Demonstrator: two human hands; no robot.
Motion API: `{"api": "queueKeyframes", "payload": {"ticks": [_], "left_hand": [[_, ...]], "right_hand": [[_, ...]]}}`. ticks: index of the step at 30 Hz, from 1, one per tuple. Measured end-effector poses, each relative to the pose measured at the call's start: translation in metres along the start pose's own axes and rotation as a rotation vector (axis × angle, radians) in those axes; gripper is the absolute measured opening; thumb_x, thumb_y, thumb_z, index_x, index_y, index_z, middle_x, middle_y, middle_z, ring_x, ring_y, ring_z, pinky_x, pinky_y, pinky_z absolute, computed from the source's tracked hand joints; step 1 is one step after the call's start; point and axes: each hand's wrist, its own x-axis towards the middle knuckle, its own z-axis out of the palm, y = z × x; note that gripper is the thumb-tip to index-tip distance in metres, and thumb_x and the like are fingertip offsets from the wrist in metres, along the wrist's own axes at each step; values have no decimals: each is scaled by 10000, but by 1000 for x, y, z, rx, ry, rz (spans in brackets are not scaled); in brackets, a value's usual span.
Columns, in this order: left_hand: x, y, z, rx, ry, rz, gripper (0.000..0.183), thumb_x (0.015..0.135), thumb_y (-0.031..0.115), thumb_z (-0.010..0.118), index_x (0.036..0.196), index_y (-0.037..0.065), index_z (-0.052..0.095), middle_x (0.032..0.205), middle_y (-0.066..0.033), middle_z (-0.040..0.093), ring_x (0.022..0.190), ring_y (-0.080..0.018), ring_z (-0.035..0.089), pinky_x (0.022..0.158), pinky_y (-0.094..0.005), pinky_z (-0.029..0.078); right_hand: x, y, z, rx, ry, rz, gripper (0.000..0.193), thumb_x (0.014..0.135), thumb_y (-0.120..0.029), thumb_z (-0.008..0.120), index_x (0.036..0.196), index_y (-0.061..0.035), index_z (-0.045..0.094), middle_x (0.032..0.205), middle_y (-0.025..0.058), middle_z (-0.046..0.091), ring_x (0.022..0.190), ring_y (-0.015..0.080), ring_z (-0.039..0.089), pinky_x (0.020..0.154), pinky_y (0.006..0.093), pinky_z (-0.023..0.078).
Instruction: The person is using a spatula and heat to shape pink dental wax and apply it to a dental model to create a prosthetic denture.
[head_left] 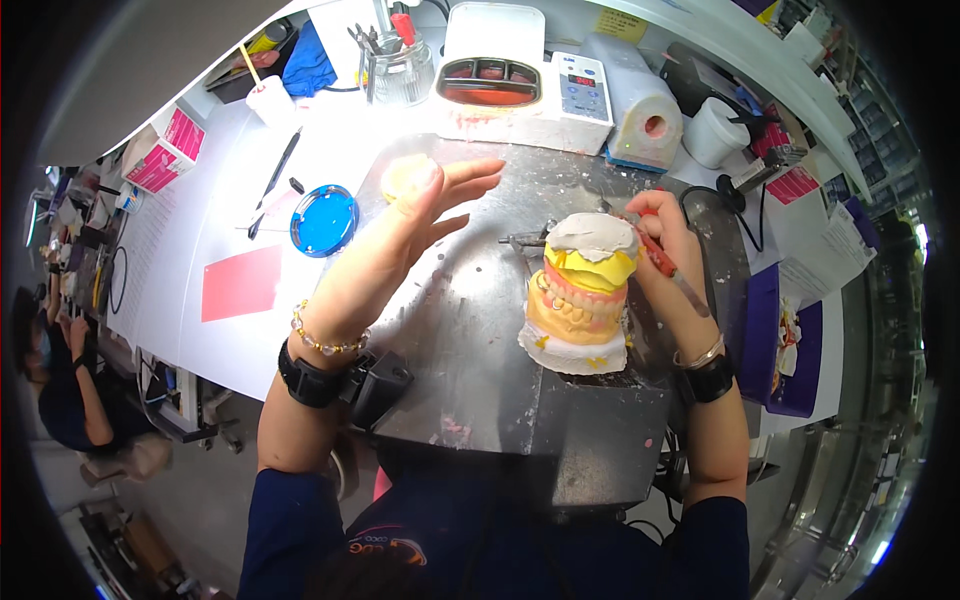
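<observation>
The teeth model is standing on the metal bench top, its white plaster cap and yellow layer sitting above the rows of teeth, and its white base spreading underneath. The right hand is working just beside the model's upper right; its fingers are curling around a red-handled tool and gripping it, the tool's far end lying along the wrist. Whether those fingertips are touching the model, I cannot tell. The left hand is hanging in the air left of the model, well apart from it, its fingers stretching open and holding nothing. Beyond that hand, to the model's far left, a pale round lump is lying partly hidden.

Left of the model, a blue round dish is resting. Beyond the model and to its left, a glass jar is holding upright tools, one with a red end. Beyond the model, a white heater box is carrying a dark-rimmed tray with red material in its compartments. A white tub is standing beyond and right of the model, while a purple bin farther right is holding crumpled scraps.
</observation>
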Motion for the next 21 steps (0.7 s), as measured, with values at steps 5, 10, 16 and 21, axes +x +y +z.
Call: {"api": "queueKeyframes", "payload": {"ticks": [5, 10, 16, 21], "left_hand": [[3, -14, 6, 171, -107, 167, 579, 935, 442, 415, 1327, 15, 412, 1353, -118, 436, 1317, -231, 332, 1085, -365, 232], [-2, -11, 17, 406, -266, 285, 992, 717, 554, 685, 1419, 33, 217, 1457, -214, 208, 1371, -328, 193, 1110, -392, 168], [-2, 14, 19, 625, -330, 107, 1219, 572, 619, 753, 1441, 33, 131, 1487, -162, 169, 1392, -280, 137, 1117, -422, 124], [12, 16, 17, 730, -446, 324, 1274, 508, 501, 842, 1429, -5, 122, 1473, -185, 190, 1385, -279, 161, 1122, -380, 140]], "right_hand": [[-2, 3, -2, 248, 95, -52, 140, 887, -96, 550, 1004, -22, 571, 786, 7, 583, 706, 50, 519, 628, 219, 411], [2, 0, -2, 454, 300, -79, 230, 954, -178, 449, 1009, 9, 571, 772, 7, 535, 711, 59, 479, 680, 200, 394], [-3, 11, -6, 394, 355, -100, 175, 942, -176, 505, 949, -19, 581, 743, -13, 540, 670, 43, 481, 651, 198, 414], [0, -2, -3, 457, 376, -151, 165, 946, -165, 499, 932, -16, 570, 785, 21, 580, 710, 63, 534, 676, 207, 430]]}}
